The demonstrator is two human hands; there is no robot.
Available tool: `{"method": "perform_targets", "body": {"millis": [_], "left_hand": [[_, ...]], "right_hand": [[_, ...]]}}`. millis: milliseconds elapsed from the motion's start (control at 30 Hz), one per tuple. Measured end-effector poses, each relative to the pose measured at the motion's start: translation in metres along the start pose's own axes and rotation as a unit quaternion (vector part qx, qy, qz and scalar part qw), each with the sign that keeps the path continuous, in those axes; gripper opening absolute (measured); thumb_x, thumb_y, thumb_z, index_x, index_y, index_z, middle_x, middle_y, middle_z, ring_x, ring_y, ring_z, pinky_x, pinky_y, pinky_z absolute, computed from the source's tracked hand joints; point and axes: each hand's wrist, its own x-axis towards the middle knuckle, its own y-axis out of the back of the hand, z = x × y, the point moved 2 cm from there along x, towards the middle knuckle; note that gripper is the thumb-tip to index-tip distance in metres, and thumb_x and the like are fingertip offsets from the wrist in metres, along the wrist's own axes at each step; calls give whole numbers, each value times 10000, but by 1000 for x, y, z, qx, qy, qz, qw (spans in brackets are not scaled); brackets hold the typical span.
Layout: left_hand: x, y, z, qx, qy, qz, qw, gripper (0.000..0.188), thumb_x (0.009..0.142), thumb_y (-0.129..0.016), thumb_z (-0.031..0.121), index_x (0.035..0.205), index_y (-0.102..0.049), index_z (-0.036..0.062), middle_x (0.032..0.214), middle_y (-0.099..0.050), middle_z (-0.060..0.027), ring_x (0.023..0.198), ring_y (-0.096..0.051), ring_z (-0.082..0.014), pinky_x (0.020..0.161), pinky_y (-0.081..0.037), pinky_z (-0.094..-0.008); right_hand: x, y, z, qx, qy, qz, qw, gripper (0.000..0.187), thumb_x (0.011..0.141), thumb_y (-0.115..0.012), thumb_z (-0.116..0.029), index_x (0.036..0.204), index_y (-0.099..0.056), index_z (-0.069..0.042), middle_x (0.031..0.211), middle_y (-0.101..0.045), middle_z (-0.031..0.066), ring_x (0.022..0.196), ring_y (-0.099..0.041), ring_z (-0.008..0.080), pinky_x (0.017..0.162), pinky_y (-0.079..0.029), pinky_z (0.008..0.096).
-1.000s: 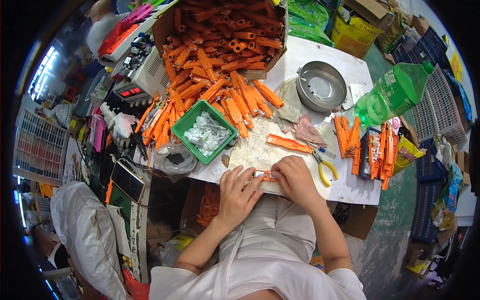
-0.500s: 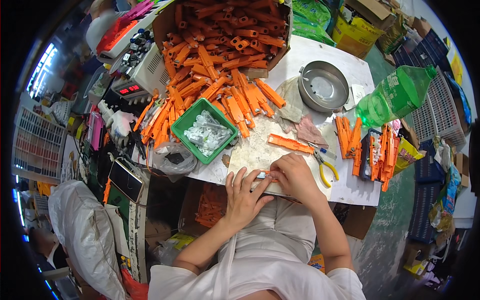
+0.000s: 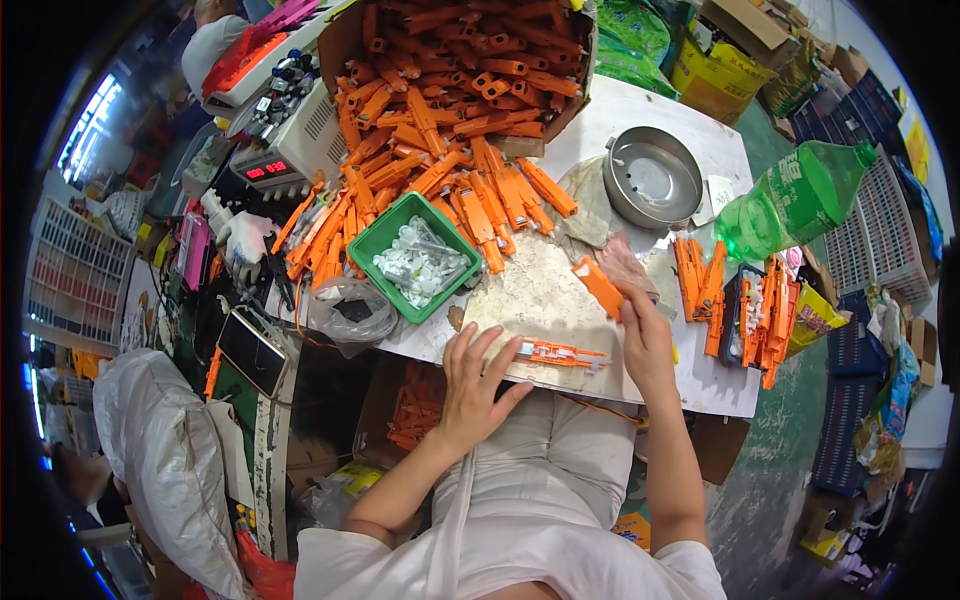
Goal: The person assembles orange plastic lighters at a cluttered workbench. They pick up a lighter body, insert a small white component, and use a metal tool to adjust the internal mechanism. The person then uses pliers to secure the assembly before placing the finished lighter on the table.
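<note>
My right hand (image 3: pixel 650 345) pinches an orange plastic shell piece (image 3: pixel 598 286), held tilted above the right part of the worn pale work board (image 3: pixel 530 290). Near the board's front edge lies a long orange plastic housing (image 3: pixel 562 353) with white and metallic parts showing inside it. My left hand (image 3: pixel 472 385) rests at that housing's left end, fingers spread, fingertips on or close to it and nothing gripped. Beyond the left hand stands a green tray (image 3: pixel 408 310) of small white and clear plastic parts. Yellow-handled pliers are mostly hidden behind my right hand.
A carton (image 3: pixel 590 60) spills a heap of orange housings (image 3: pixel 490 200) onto the table. To the right are a metal bowl (image 3: pixel 655 200), a green bottle (image 3: pixel 795 195) and more orange pieces (image 3: pixel 700 280). A clear plastic bag (image 3: pixel 350 312) and a phone (image 3: pixel 252 350) sit at left.
My right hand has left the small work beside my left hand and picked up the orange shell from the board's far side, tilting it. The housing by my left hand is now uncovered.
</note>
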Motion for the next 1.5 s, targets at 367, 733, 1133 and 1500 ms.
{"method": "perform_targets", "body": {"millis": [367,733,1133,1500], "left_hand": [[9,11,-11,7,22,26,999,524,831,-665,273,1283,-497,70,1331,-397,-139,1302,-252,-376,1068,-220,-494],[37,12,-8,9,-48,3,999,292,776,-691,221,1045,-666,112,1049,-573,-17,1173,-402,-286,1023,-264,-470],[52,11,-16,-41,-74,-49,995,206,724,-732,221,884,-695,97,919,-604,-11,1086,-475,-277,979,-328,-459],[52,12,-14,-15,-81,-84,993,202,747,-717,208,913,-681,100,941,-599,-16,1094,-480,-277,1005,-310,-485]], "right_hand": [[-33,-13,-32,-155,190,-111,963,323,739,-735,-199,1012,-614,-74,945,-593,63,860,-565,237,744,-435,337],[-28,-28,-24,-200,197,-111,953,315,693,-750,-218,953,-655,-70,943,-594,52,946,-526,253,843,-397,371],[-11,-9,-12,-172,155,-185,955,352,680,-757,-272,965,-658,-91,935,-589,45,957,-523,231,848,-370,363],[29,-17,-34,-460,108,-427,771,324,668,-742,-367,632,-674,-52,615,-620,103,650,-637,251,639,-440,365]]}}
